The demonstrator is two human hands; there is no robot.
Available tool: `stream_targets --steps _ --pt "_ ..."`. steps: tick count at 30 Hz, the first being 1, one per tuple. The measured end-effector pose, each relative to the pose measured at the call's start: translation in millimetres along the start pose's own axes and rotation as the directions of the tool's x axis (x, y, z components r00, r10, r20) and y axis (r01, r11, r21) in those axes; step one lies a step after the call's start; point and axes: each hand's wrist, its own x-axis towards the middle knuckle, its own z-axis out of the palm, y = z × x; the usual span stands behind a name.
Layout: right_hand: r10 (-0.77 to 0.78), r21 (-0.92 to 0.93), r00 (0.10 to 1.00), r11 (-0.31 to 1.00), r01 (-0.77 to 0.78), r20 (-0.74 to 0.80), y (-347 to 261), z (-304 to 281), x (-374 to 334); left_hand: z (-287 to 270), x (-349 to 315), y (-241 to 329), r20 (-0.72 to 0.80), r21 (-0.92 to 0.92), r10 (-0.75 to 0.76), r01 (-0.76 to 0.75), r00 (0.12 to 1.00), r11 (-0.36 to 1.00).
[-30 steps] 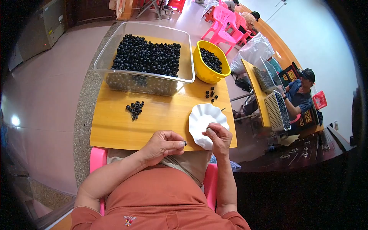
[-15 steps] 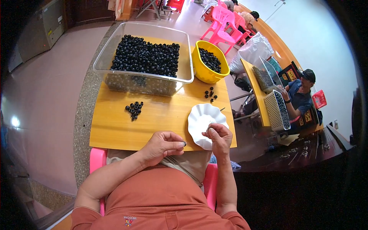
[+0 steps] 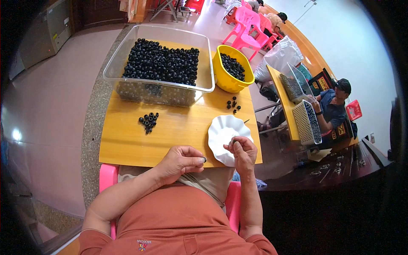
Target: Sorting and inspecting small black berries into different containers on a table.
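Observation:
My left hand [image 3: 182,162] is closed in a pinch on a small black bead [image 3: 204,160] near the table's front edge. My right hand [image 3: 242,155] pinches over the near right rim of a white scalloped dish [image 3: 218,142]; what lies between its fingertips is too small to make out. A thin dark stick [image 3: 247,121] shows at the dish's far right edge. Left of the dish, a small pile of black beads [image 3: 148,122] with holes lies on the wooden table [image 3: 178,127]. A few more black pieces [image 3: 234,104] sit just beyond the dish.
A clear plastic bin [image 3: 204,87] of black beads stands at the table's far side. Beside it, a yellow basket [image 3: 233,83] holds more. At right, a co-worker [image 3: 333,104] sits at another table with a white perforated basket [image 3: 304,123]. Pink chairs [image 3: 247,25] stand farther back.
The fingers of my right hand have shifted slightly over the dish, and a dark spot now shows at their tips. My left hand has stayed in place. The co-worker's head has moved a little.

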Motion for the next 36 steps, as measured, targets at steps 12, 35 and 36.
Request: stream_targets --steps 12,35,36 --pt "0.039 0.058 0.999 0.998 -0.039 0.0 2 -2 0 -2 0 1 -0.006 0.006 -0.007 0.007 1.0 1.0" --pt "0.131 -0.102 0.919 0.99 -0.1 0.371 -19 44 -21 -2 1 0 0.002 0.017 0.005 -0.005 1.0 1.0" --pt "0.126 -0.1 0.921 0.99 -0.095 0.369 -19 46 -21 -2 1 -1 0.014 0.018 0.012 -0.012 1.0 1.0"
